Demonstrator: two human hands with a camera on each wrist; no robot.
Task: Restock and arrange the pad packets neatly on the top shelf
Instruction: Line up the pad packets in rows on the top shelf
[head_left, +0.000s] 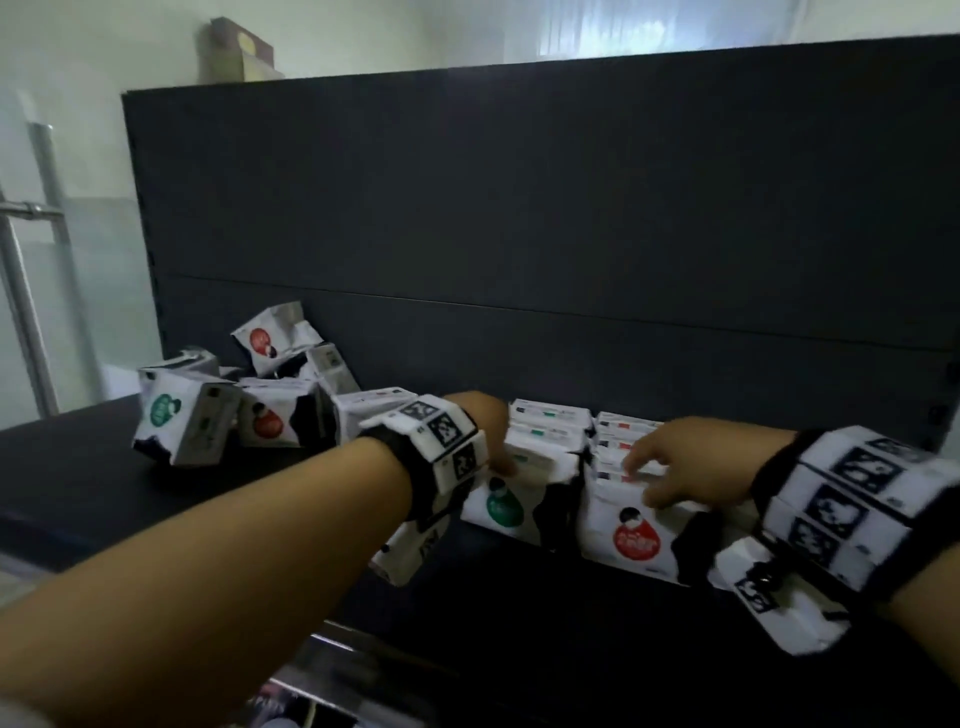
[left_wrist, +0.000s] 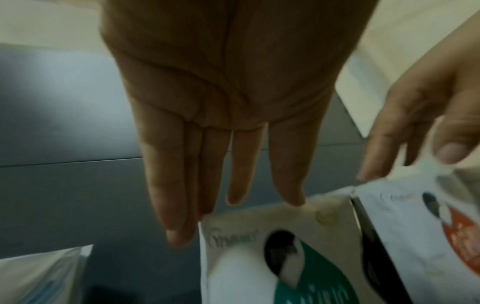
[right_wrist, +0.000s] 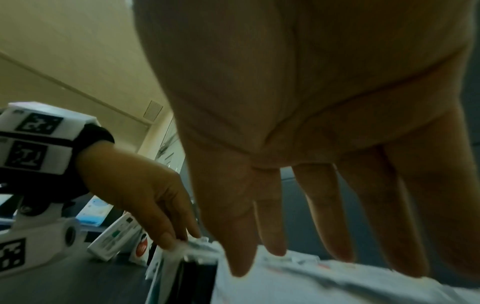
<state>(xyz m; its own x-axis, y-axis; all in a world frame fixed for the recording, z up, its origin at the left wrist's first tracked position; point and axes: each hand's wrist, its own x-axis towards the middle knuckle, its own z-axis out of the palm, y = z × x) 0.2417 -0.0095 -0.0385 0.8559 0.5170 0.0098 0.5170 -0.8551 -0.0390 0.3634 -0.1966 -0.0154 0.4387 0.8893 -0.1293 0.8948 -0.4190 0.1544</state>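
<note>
Two upright rows of white pad packets stand on the black top shelf (head_left: 78, 467). The left row is fronted by a green-logo packet (head_left: 501, 506), the right row by a red-logo packet (head_left: 634, 535). My left hand (head_left: 493, 447) reaches over the green row, its straight fingers (left_wrist: 288, 185) touching that packet's (left_wrist: 285, 257) top edge. My right hand (head_left: 670, 467) lies with straight spread fingers (right_wrist: 241, 246) on the tops of the red row (right_wrist: 324, 279). Neither hand holds a packet.
A loose heap of tumbled packets (head_left: 234, 405) lies on the shelf to the left. The dark back panel (head_left: 519, 234) rises right behind the rows. A metal pole frame (head_left: 36, 260) stands far left, and a cardboard box (head_left: 239, 52) sits above the panel.
</note>
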